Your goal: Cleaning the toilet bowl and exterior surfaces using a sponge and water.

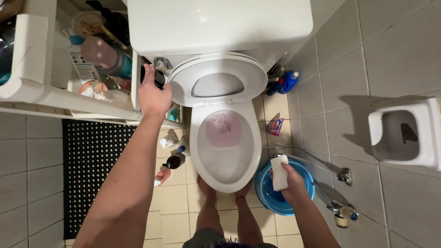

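Left hand reaches up, seemingly gripping a dark object by the shelf; right hand clasps a white sponge over the blue basin.

Grey tiled wall on the right, cream floor tiles below, evenly lit from above. A white toilet stands dead centre, seat and lid up, cistern behind. A white shelf unit crowded with bottles sits to the left, with a black rubber mat beneath it. A white wall fixture casts a shadow, and chrome taps sit low down.
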